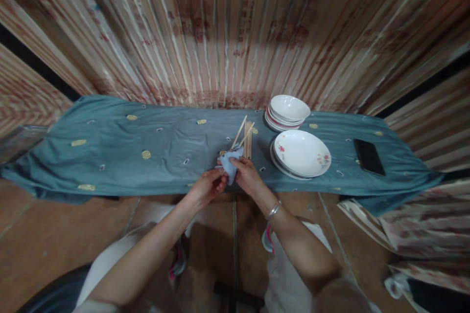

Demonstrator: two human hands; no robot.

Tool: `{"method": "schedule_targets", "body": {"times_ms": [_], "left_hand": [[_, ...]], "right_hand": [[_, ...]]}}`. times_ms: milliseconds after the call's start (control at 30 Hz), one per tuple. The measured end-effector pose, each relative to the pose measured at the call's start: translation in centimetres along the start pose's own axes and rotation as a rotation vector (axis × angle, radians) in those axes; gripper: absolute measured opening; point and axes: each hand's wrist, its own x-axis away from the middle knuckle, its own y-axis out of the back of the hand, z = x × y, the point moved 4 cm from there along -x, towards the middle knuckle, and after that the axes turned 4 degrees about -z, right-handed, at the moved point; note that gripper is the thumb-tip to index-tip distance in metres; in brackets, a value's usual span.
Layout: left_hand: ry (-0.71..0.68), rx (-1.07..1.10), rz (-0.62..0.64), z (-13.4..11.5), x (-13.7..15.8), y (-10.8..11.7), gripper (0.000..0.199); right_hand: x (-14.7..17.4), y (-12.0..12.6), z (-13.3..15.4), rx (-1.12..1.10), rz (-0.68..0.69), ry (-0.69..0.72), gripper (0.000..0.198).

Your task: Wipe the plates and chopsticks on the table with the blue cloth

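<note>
A light blue cloth (232, 162) is wrapped around a pair of wooden chopsticks (239, 132), whose far ends stick out apart from each other beyond it. My right hand (247, 173) grips the cloth, thumb on top. Just left of the cloth, my left hand (210, 186) is closed in a pinch at the near ends of the chopsticks; the fingers partly hide these ends. Several more chopsticks (248, 149) lie side by side on the table, right behind the cloth and partly under the held pair.
A patterned blue-green tablecloth (121, 156) covers the narrow table. To the right stand stacked white bowls (290, 107) and, nearer me, stacked flowered plates (303, 154). A black phone (369, 156) lies farther right. Behind the table hangs a pleated curtain (220, 34).
</note>
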Motion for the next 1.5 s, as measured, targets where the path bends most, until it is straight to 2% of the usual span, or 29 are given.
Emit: {"method": "schedule_targets", "body": {"times_ms": [133,200,267,367,667,867,1100,1333,1500], "left_hand": [[-0.099,-0.277,0.004,-1.0,-0.5,0.7,0.033],[-0.236,-0.395,-0.079,-2.4,-0.8,1.5,0.035],[-0.397,-0.397,-0.183,-3.9,-0.9,2.1,0.034],[-0.487,-0.334,-0.225,-4.9,-0.8,2.3,0.036],[-0.404,-0.199,-0.183,-4.1,-1.1,1.8,0.034],[-0.321,-0.156,-0.163,-3.9,-1.0,2.2,0.028],[-0.234,-0.041,-0.202,-4.0,-0.8,2.2,0.012],[-0.265,0.035,-0.278,-5.4,-0.7,3.3,0.017],[-0.310,0.031,-0.277,-6.0,-0.8,4.2,0.020]], "right_hand": [[-0.2,0.7,0.5,0.054,-0.039,0.027,0.029],[-0.2,1.1,0.9,0.096,-0.075,0.061,0.029],[0.0,1.2,1.0,0.154,-0.087,0.063,0.029],[0.4,0.9,0.7,0.246,-0.048,0.029,0.028],[1.3,0.2,-1.6,0.459,0.089,-0.072,0.032],[1.5,0.1,-2.4,0.483,0.143,-0.109,0.030],[2.0,-0.2,-3.2,0.439,0.172,-0.196,0.032],[2.8,-0.8,-3.9,0.408,0.205,-0.282,0.036],[3.2,-1.1,-4.2,0.407,0.230,-0.305,0.038]]}}
